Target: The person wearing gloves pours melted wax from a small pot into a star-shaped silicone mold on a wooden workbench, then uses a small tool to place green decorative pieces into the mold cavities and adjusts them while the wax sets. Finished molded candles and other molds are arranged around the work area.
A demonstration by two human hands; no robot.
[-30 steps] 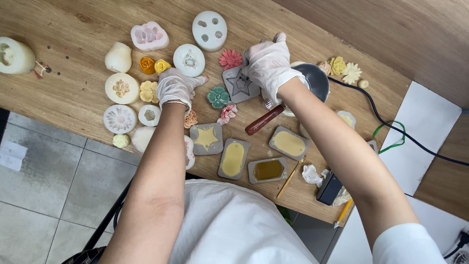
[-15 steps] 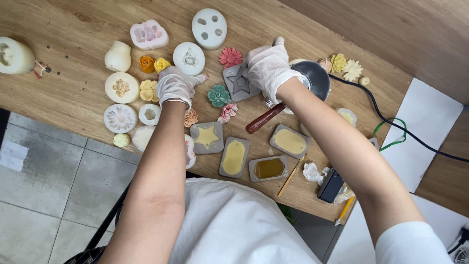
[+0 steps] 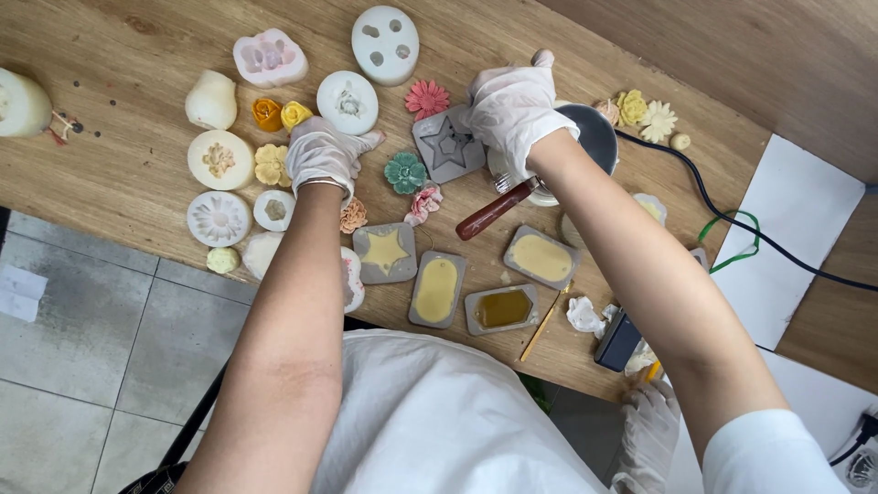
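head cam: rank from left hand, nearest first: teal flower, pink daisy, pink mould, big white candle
From the left hand:
1. teal flower, just beside it
2. pink daisy, up past the flower
3. pink mould, top of table, close to 2
4. big white candle, far table edge

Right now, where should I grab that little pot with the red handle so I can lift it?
Grab the reddish-brown handle near its free end, coming from the table's near edge. It sticks out long and bare from the dark pot, and the gloved right hand covers the pot itself.

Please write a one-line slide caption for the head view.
Gloved left hand rests among flower moulds; gloved right hand grips a small pot's handle beside a grey star mould.
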